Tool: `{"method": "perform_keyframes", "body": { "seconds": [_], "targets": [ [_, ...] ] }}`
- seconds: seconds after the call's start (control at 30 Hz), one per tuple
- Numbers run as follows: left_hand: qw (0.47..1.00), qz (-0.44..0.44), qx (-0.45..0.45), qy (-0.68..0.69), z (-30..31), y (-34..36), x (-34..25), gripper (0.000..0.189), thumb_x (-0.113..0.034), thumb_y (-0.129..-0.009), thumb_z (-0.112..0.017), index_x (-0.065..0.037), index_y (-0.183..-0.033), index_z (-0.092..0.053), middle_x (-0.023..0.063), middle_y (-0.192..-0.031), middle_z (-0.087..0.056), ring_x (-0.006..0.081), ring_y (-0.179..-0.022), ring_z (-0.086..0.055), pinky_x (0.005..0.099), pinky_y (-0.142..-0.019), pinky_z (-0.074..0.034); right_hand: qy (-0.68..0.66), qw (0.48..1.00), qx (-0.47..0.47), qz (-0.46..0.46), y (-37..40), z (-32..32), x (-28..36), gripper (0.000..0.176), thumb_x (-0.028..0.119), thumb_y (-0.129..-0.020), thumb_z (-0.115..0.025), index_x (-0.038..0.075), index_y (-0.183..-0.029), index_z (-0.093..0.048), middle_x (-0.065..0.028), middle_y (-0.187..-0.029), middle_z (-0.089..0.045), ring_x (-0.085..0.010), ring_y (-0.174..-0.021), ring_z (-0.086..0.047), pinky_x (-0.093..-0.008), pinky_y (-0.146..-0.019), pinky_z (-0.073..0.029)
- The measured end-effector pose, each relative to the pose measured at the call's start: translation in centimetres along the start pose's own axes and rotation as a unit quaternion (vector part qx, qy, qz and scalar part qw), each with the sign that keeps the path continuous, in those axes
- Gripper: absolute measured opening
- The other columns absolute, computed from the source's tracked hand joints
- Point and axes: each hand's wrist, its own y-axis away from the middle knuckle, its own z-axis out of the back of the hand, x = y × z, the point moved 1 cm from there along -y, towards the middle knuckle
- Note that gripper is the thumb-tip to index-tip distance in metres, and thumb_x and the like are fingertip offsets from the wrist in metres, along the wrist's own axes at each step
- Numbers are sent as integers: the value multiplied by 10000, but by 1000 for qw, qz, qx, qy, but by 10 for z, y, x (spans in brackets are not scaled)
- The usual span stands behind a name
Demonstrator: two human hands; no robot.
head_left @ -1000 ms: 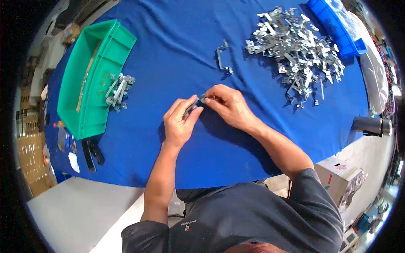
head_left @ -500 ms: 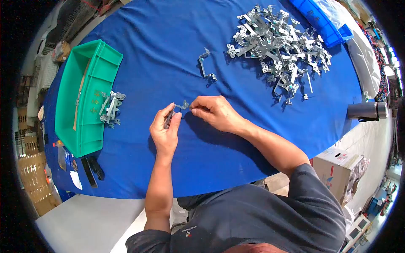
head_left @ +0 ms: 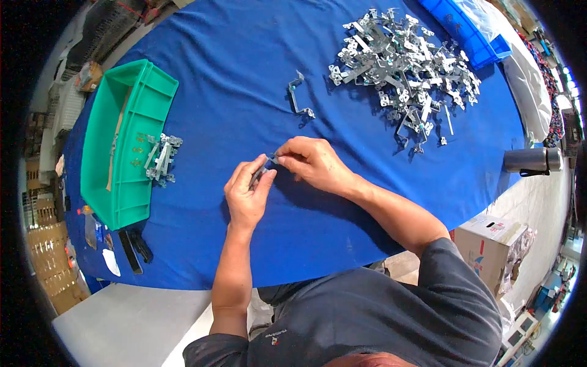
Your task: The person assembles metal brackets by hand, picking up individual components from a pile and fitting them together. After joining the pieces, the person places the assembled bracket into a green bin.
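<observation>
My left hand (head_left: 246, 197) is closed around a small grey metal bracket (head_left: 258, 174), gripping it between thumb and fingers. The bracket's far end reaches the fingertips of my right hand (head_left: 317, 164), which are pinched together at it; any small part between them is hidden. Above my hands a single bent metal bracket (head_left: 294, 98) lies on the blue cloth (head_left: 232, 79). At the upper right is a big heap of similar brackets (head_left: 403, 67). A small stack of brackets (head_left: 161, 160) sits to the left of my hands, against the green bin.
A green plastic bin (head_left: 160, 92) stands on the left side, with a blue tray (head_left: 455, 27) at the upper right corner. Near the right edge lies a dark flask (head_left: 532, 160). A black strap-like item (head_left: 130, 251) rests at the lower left; a cardboard box (head_left: 486, 244) is beside the table.
My left hand has shifted slightly right and up, and the bracket in it has turned. Its end now sits closer against my right fingertips. The right hand has barely moved.
</observation>
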Motion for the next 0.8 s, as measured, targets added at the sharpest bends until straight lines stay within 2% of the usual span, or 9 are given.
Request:
{"method": "perform_keyframes", "body": {
  "seconds": [0.13,0.17,0.27,0.4,0.43,0.53,0.73,0.77,0.8],
  "targets": [
    [1000,-26,3,-17,2,-1,-1,329,-25,-825,-822,-8,-1140,-730,60,-857,-667,97,-673,-591,249,-596,-481,36,989,-81,119,-3,-9,-6,134,122,-967,-659,2,-1022,-637,-118,-867,-615,-281,-661,-581,-430,-643,-485],
    [1000,-15,2,-18,4,0,-2,326,-24,-827,-819,-9,-1140,-729,59,-862,-669,97,-679,-594,249,-598,-481,34,989,-91,113,-4,-8,-9,131,127,-983,-642,2,-1021,-633,-111,-906,-583,-235,-644,-537,-399,-625,-476],
    [1000,4,-16,13,1,-1,1,319,-20,-837,-807,-7,-1145,-725,59,-882,-669,101,-707,-604,243,-617,-483,-118,989,-61,-66,-2,-1,-3,134,132,-997,-625,2,-1030,-624,-115,-883,-589,-198,-671,-554,-380,-606,-471],
    [977,108,-103,150,-2,3,15,296,-43,-882,-787,1,-1165,-713,12,-898,-656,66,-770,-586,232,-674,-478,-40,997,3,-63,0,-4,-5,169,149,-976,-646,-14,-1013,-673,-132,-784,-642,-185,-672,-604,-367,-601,-487],
    [981,100,-93,137,-1,5,17,289,-64,-896,-785,-1,-1168,-710,-1,-906,-655,53,-785,-572,228,-692,-477,-24,999,3,-29,0,-5,-7,174,149,-956,-667,-17,-1001,-693,-144,-769,-657,-185,-671,-620,-362,-611,-493],
    [990,92,-61,85,2,4,19,279,-76,-898,-786,-3,-1157,-711,17,-910,-667,57,-787,-586,224,-709,-491,-4,999,5,-42,0,-5,-4,166,134,-953,-669,-20,-1011,-690,-152,-809,-668,-202,-687,-632,-371,-621,-494],
    [991,82,-61,91,0,1,13,279,-66,-881,-797,-2,-1139,-710,48,-894,-694,64,-750,-604,235,-668,-501,30,999,13,-26,-1,-4,-1,158,131,-950,-676,-13,-1012,-684,-161,-837,-675,-260,-716,-658,-384,-644,-496],
    [994,70,-39,71,2,2,11,298,-84,-907,-786,-1,-1183,-708,2,-962,-681,45,-818,-578,213,-716,-485,33,999,12,-24,-1,-3,2,158,131,-954,-673,-15,-1011,-678,-157,-834,-675,-261,-716,-656,-386,-645,-496],
    [995,66,-37,62,4,2,9,299,-83,-903,-790,-1,-1179,-710,9,-960,-683,47,-813,-578,214,-709,-485,33,999,10,-22,-1,-4,0,156,129,-955,-671,-17,-1010,-675,-154,-833,-672,-258,-715,-656,-384,-645,-496]
  ]
}}
